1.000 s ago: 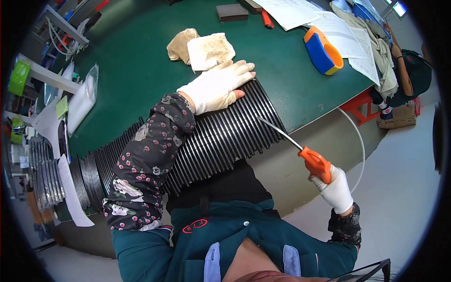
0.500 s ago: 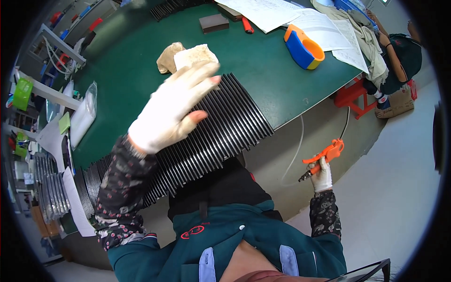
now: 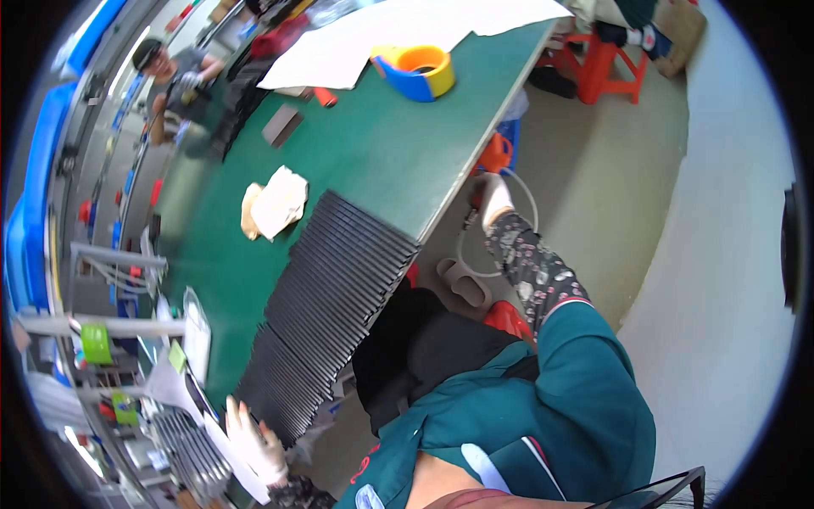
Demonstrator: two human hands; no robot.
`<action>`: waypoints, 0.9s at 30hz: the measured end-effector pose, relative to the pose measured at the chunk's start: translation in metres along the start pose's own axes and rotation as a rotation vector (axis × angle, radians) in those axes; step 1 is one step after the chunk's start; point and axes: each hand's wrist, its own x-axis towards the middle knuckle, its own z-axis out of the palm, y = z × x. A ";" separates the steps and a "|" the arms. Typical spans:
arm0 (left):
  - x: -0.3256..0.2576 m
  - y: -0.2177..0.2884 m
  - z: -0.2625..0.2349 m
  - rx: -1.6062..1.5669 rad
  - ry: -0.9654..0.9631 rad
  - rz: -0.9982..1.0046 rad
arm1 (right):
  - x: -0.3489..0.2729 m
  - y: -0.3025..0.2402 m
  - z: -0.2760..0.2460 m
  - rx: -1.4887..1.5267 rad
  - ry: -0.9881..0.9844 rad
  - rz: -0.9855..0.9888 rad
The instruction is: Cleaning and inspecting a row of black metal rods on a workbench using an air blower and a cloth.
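Note:
A long row of thin black strips (image 3: 339,263) lies side by side on the green table (image 3: 373,144), their ends sticking out past its near edge. At the row's near left end is my left hand (image 3: 256,444) in a white glove, fingers stretched and apart, holding nothing; whether it touches the strips I cannot tell. Beyond the table's right edge, my right hand (image 3: 496,199), also gloved, grips an orange air blow gun (image 3: 493,154). A pale hose (image 3: 532,204) curves beside it. Part of the gun is hidden by the hand and the table's edge.
Folded cloths (image 3: 280,204), a dark block (image 3: 281,125) and a blue-yellow tape dispenser (image 3: 415,72) lie on the table. White papers (image 3: 339,51) cover its far end. A red stool (image 3: 598,72) and slippers (image 3: 465,282) are on the floor. Another person (image 3: 182,85) works far left.
My view has turned. My left hand has gone from above the strips' middle to their near left end. My right hand has carried the air blow gun forward to the table's right edge.

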 end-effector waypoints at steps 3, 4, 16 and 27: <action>-0.034 -0.029 -0.006 0.115 0.084 -0.081 | 0.016 0.009 0.019 0.205 0.132 -0.007; -0.052 -0.049 -0.004 0.120 0.103 -0.121 | 0.013 0.014 0.028 0.311 0.095 -0.021; -0.073 -0.081 0.002 0.099 0.121 -0.221 | 0.001 0.011 0.066 0.353 0.015 -0.233; -0.073 -0.060 0.004 0.046 0.082 -0.383 | 0.022 0.068 0.045 -0.344 -0.008 -0.249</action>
